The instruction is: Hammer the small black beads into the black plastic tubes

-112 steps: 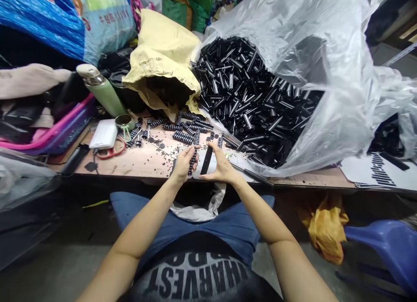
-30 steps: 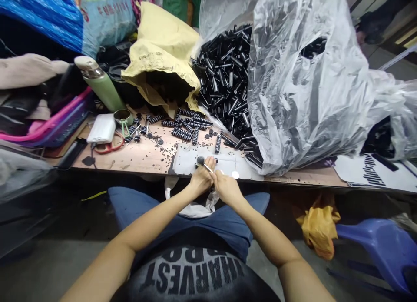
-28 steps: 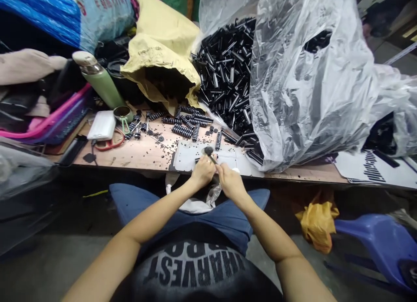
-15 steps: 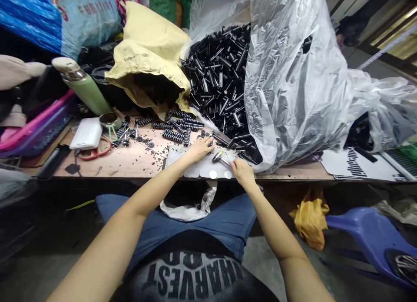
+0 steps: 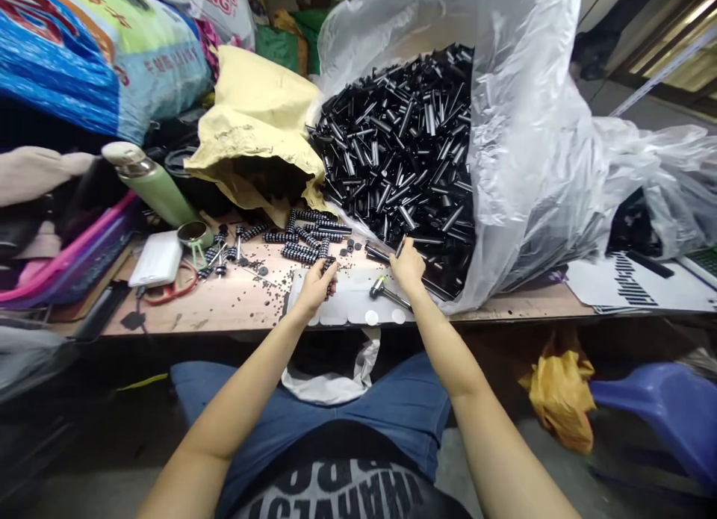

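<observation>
My left hand (image 5: 317, 286) is closed round a short ribbed black-and-white stack (image 5: 326, 266) over the white pad (image 5: 350, 307) at the table's front edge. My right hand (image 5: 407, 265) reaches to the foot of the heap of black tubes (image 5: 403, 153) and pinches one black tube (image 5: 399, 246) at its end. A small metal hammer (image 5: 385, 290) lies on the pad just below my right hand, untouched. More ribbed stacks (image 5: 305, 234) lie in a loose row behind the pad.
A big clear plastic bag (image 5: 538, 138) holds the tubes. A yellow paper sack (image 5: 258, 123), green flask (image 5: 149, 181), white box (image 5: 157, 258), red scissors (image 5: 168, 289) and small black beads (image 5: 258, 269) crowd the wooden table (image 5: 224, 302). A blue stool (image 5: 655, 414) stands right.
My right hand has let go of the hammer, which now lies on the pad, and has reached forward to a black tube. My left hand has drawn back with a ribbed stack.
</observation>
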Demonstrator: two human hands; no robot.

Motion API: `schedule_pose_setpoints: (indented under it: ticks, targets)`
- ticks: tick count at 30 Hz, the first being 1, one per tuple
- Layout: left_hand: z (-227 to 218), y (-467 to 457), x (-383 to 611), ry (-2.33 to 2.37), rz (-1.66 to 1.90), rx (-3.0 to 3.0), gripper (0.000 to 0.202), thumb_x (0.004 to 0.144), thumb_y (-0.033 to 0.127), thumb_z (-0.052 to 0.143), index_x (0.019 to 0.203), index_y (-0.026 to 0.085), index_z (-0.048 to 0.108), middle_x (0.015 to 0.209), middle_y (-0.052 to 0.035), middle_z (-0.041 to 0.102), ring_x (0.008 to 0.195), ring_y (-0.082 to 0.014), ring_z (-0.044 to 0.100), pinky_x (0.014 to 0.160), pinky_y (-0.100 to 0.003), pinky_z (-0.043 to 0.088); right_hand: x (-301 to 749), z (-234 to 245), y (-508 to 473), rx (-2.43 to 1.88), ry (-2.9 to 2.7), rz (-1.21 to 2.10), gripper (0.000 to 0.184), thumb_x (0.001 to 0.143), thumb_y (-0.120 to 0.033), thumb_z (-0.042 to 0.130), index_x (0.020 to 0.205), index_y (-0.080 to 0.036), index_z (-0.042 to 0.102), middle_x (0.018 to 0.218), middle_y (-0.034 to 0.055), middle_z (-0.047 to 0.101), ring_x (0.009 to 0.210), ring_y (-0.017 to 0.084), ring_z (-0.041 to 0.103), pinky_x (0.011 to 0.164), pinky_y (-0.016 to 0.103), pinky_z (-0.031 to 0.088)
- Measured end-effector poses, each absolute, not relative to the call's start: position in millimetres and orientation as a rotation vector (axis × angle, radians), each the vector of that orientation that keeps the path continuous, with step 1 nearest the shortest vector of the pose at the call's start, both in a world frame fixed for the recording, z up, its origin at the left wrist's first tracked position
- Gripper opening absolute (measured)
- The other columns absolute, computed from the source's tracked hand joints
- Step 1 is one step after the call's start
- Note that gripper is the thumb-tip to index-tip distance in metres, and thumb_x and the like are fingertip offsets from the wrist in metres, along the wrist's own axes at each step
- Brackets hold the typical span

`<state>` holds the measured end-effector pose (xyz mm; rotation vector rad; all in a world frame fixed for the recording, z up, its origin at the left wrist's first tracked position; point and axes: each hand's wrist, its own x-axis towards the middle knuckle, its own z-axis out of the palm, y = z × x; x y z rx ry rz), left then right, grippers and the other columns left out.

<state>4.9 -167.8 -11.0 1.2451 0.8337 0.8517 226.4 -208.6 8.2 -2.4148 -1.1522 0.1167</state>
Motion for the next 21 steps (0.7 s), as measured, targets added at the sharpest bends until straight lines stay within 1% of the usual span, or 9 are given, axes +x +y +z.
schedule_pose_setpoints:
  ticks: [3,6,7,9,12,14,16,18,21]
  targets:
    - [-9.9,-166.7,6.9,0.930,0.824,1.082,0.040,0.071,0.048,0.071,0.084,0.017,0.050,0.064,0.0053,0.051,0.039,-0.0042,0.041,0.033,-0.016,0.027,192.4,5.9,-216.6,-2.201,-1.239,0.186,0.025,0.089,-0.032,0.052,0.108,-0.017,0.050,0.093,0.0068,0.064,0.084,0.018,0.061,0.080,0.031,0.045]
    - [-8.0,-163.9,7.3,0.924,0.779,0.970,0.044,0.062,0.044,0.079,0.083,0.015,0.053,0.057,0.0056,0.051,0.037,-0.0037,0.040,0.032,-0.015,0.023,148.4,-4.2,-230.8,-1.916,-1.387,0.452,0.028,0.087,-0.043,0.054,0.102,-0.019,0.052,0.087,0.0018,0.064,0.075,0.014,0.062,0.071,0.027,0.050]
    - [-7.5,-163.5,5.3,0.916,0.779,0.939,0.044,0.060,0.043,0.080,0.081,0.015,0.053,0.053,0.0065,0.049,0.036,-0.0039,0.039,0.032,-0.015,0.023,137.3,-6.0,-235.1,-1.800,-1.440,0.536,0.034,0.085,-0.046,0.057,0.105,-0.019,0.052,0.090,0.0031,0.064,0.078,0.016,0.063,0.072,0.029,0.051]
    - [-6.7,-164.2,-1.4,0.914,0.780,0.930,0.043,0.058,0.040,0.081,0.077,0.015,0.052,0.046,0.0082,0.045,0.034,-0.0038,0.038,0.032,-0.015,0.023,124.8,-4.2,-240.9,-1.619,-1.609,0.598,0.059,0.074,-0.050,0.069,0.120,-0.020,0.048,0.113,0.0106,0.061,0.103,0.023,0.061,0.085,0.038,0.051]
    - [-5.1,-168.8,-13.1,0.905,0.715,1.002,0.042,0.059,0.041,0.082,0.075,0.015,0.053,0.044,0.0084,0.044,0.033,-0.0036,0.037,0.031,-0.015,0.024,125.9,7.7,-241.6,-1.558,-1.954,0.494,0.100,0.056,-0.043,0.084,0.140,-0.025,0.034,0.147,0.0158,0.033,0.139,0.033,0.029,0.109,0.051,0.033]
    - [-3.5,-172.6,-18.5,0.874,0.728,1.017,0.045,0.061,0.045,0.080,0.081,0.015,0.053,0.048,0.0079,0.047,0.033,-0.0038,0.038,0.030,-0.015,0.025,130.4,14.1,-240.7,-1.576,-2.061,0.459,0.107,0.055,-0.035,0.084,0.145,-0.023,0.028,0.151,0.0167,0.025,0.142,0.033,0.021,0.114,0.051,0.026]
    - [-2.1,-175.2,-22.1,0.799,0.787,0.997,0.049,0.068,0.052,0.074,0.094,0.017,0.053,0.056,0.0074,0.051,0.034,-0.0037,0.039,0.030,-0.015,0.027,132.3,15.2,-242.7,-1.588,-2.044,0.469,0.112,0.057,-0.033,0.083,0.148,-0.020,0.020,0.150,0.0188,0.026,0.142,0.032,0.023,0.115,0.049,0.026]
    - [-0.8,-176.0,-25.1,0.705,0.828,0.970,0.049,0.072,0.053,0.071,0.101,0.019,0.051,0.064,0.0064,0.055,0.038,-0.0042,0.045,0.034,-0.015,0.035,131.3,12.1,-248.4,-1.571,-1.996,0.515,0.120,0.056,-0.039,0.084,0.150,-0.018,0.012,0.150,0.0199,0.028,0.141,0.032,0.025,0.116,0.049,0.025]
    - [1.7,-177.2,-29.3,0.647,0.845,0.909,0.044,0.073,0.048,0.072,0.099,0.018,0.053,0.067,0.0050,0.055,0.047,-0.0050,0.051,0.040,-0.015,0.040,127.5,7.8,-259.0,-1.514,-1.948,0.562,0.127,0.053,-0.049,0.085,0.151,-0.018,0.010,0.150,0.0199,0.029,0.141,0.032,0.027,0.116,0.050,0.025]
